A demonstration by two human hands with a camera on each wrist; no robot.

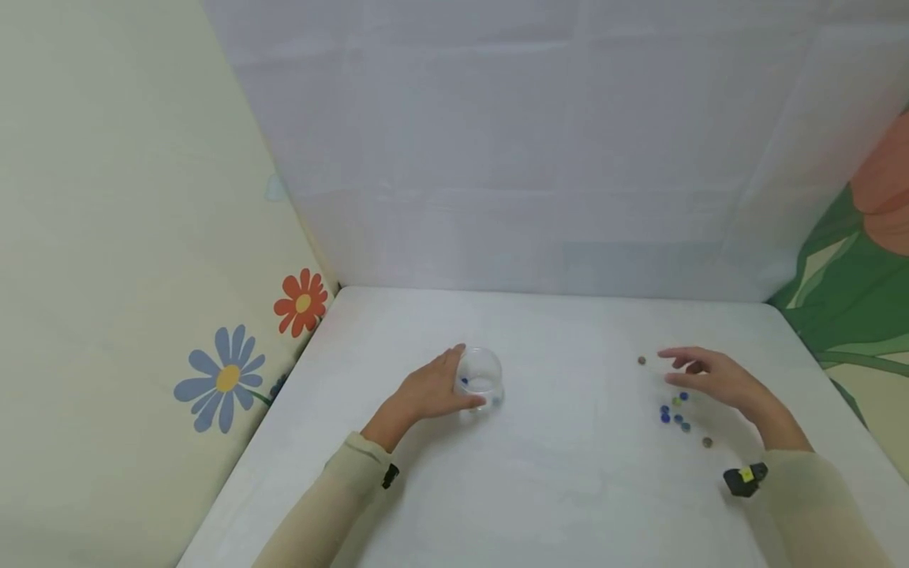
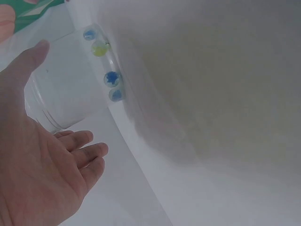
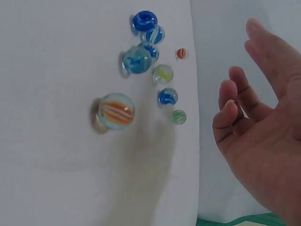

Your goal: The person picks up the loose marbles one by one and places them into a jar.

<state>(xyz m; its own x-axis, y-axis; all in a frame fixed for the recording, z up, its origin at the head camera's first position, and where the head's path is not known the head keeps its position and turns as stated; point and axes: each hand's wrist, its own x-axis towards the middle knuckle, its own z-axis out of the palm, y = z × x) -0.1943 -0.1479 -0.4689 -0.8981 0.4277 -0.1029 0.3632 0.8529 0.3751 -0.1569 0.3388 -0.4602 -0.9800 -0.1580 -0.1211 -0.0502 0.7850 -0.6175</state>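
My left hand holds a clear round jar at its side, thumb on the near side and fingers beyond. Several glass marbles lie at the jar's bottom in the left wrist view, among them a yellow-green marble and a blue marble. To the right, my right hand hovers over loose marbles, fingers loosely bent and nothing between them. In the right wrist view these include an orange-striped marble, a dark blue marble, a yellow-streaked marble, a green marble and a red marble.
A white cloth covers the table, and a white sheet hangs behind it. Flower-painted walls stand on both sides. A small black camera sits at the right wrist.
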